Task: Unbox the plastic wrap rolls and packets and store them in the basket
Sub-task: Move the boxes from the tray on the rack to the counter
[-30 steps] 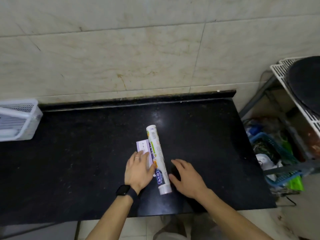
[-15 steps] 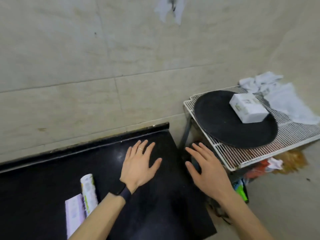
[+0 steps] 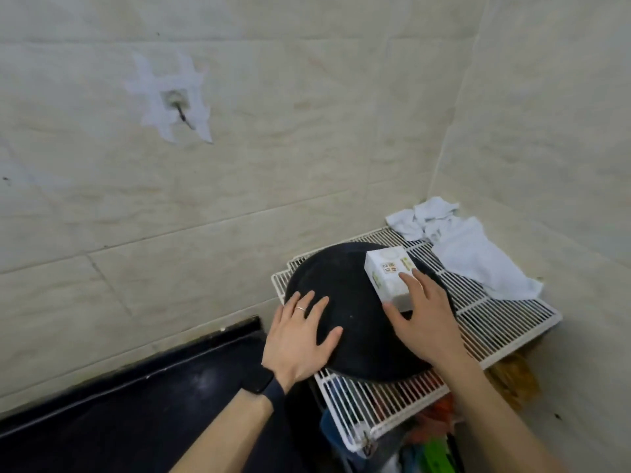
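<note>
A small white printed box point(image 3: 386, 272) lies on a round black pan point(image 3: 355, 322) that rests on a white wire rack point(image 3: 491, 322). My right hand point(image 3: 421, 317) reaches over the pan with fingers spread, its fingertips touching the near end of the box without closing around it. My left hand point(image 3: 300, 339), with a ring and a dark wristband, hovers open over the pan's left edge and holds nothing. The roll, the packet and the basket are out of view.
A black countertop point(image 3: 143, 411) runs along the lower left, next to the rack. White cloths point(image 3: 467, 247) lie crumpled at the rack's far right corner. Coloured clutter sits under the rack point(image 3: 430, 438). Tiled walls meet in a corner close behind.
The view swung right from the counter to the rack. Both hands left the roll and packet on the counter and moved over the pan; the right hand now touches the box.
</note>
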A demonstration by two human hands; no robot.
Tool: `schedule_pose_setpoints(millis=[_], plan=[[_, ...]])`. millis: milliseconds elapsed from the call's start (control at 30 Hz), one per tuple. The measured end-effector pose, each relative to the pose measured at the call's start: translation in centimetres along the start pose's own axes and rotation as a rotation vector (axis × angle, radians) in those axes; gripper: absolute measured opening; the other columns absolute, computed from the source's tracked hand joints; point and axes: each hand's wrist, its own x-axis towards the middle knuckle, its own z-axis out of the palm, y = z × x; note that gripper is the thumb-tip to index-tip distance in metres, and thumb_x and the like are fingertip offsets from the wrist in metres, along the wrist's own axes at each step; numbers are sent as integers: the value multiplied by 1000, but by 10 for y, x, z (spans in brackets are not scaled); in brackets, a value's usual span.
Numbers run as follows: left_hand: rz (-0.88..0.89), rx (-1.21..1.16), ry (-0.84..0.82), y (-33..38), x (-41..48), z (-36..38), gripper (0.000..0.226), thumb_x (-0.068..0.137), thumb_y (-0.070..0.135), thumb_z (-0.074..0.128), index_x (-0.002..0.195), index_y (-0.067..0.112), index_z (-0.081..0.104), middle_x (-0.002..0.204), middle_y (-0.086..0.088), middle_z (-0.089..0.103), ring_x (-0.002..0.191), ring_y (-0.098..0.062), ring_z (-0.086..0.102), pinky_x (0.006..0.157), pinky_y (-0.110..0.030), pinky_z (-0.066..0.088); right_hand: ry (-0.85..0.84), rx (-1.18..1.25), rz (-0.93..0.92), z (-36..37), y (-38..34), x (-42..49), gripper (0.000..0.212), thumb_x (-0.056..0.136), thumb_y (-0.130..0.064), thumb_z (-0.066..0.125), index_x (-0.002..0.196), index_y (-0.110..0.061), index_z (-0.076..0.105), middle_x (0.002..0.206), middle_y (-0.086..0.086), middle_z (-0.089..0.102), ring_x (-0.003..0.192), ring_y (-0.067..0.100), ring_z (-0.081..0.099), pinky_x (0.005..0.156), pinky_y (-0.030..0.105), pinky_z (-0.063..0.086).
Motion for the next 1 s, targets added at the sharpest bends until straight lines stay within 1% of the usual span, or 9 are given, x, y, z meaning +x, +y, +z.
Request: schedule_pose_setpoints(millis=[133, 200, 267, 333, 467, 600, 700, 833, 1000], plan=[[-44, 24, -108, 5, 13, 24, 72, 93, 69, 29, 156, 37, 15, 166, 3, 11, 153, -20, -1, 124, -44, 0, -133, -31, 151, 12, 14, 32, 96, 85, -72, 50, 159, -25, 9, 167, 11, 0, 151, 36, 8, 120, 49, 19], [-75, 45, -153, 3, 15, 35, 72, 93, 70, 27, 156, 38, 13, 167, 3, 8, 153, -19, -2, 124, -46, -2, -170, -41, 197, 24, 19, 40, 102, 84, -75, 49, 158, -27, -1, 165, 16, -2, 147, 41, 17, 115, 52, 28], [-90, 70, -168, 0, 14, 44, 72, 93, 71, 23, 156, 39, 10, 167, 3, 6, 153, -18, -3, 123, -47, -6, -126, -35, 202, 37, 22, 40, 99, 86, -70, 51, 157, -28, -5, 162, 18, 4, 139, 43, 28, 106, 52, 38], [-103, 79, -165, -1, 13, 48, 72, 93, 71, 21, 156, 40, 8, 167, 5, 4, 153, -18, -3, 123, -46, -7, -58, -14, 188, 47, 26, 40, 96, 88, -62, 55, 157, -27, -2, 158, 17, 11, 131, 41, 34, 100, 51, 42], [-116, 63, -159, -2, 13, 49, 73, 91, 73, 20, 156, 41, 9, 167, 6, 4, 153, -18, -3, 123, -45, -9, -6, 2, 183, 54, 29, 41, 96, 87, -57, 60, 158, -27, 1, 154, 16, 16, 124, 42, 38, 100, 50, 42], [-117, 61, -177, -2, 15, 47, 72, 92, 73, 22, 156, 41, 10, 167, 6, 4, 153, -19, -2, 123, -45, -9, -15, 12, 169, 52, 30, 40, 96, 88, -56, 60, 158, -27, 2, 154, 17, 18, 123, 42, 39, 100, 49, 42], [-96, 21, -202, -2, 14, 41, 68, 95, 68, 23, 156, 39, 13, 167, 5, 6, 153, -19, -2, 123, -45, -7, -36, 96, 210, 40, 26, 40, 95, 87, -55, 62, 158, -27, 6, 153, 19, 23, 127, 41, 40, 103, 49, 41], [-123, -126, -61, -14, -9, 23, 63, 99, 60, 25, 157, 37, 13, 166, 6, 10, 153, -18, 1, 124, -45, 1, 14, 220, 157, 26, -3, 16, 92, 84, -57, 64, 157, -31, 14, 152, 16, 30, 130, 36, 46, 104, 46, 42], [-207, -74, 59, -70, -73, 2, 66, 97, 59, 27, 157, 35, 13, 165, 6, 14, 153, -15, 3, 124, -44, 5, -5, 334, -36, 44, -74, -48, 88, 85, -52, 68, 156, -42, 15, 152, 2, 30, 129, 22, 46, 99, 31, 40]])
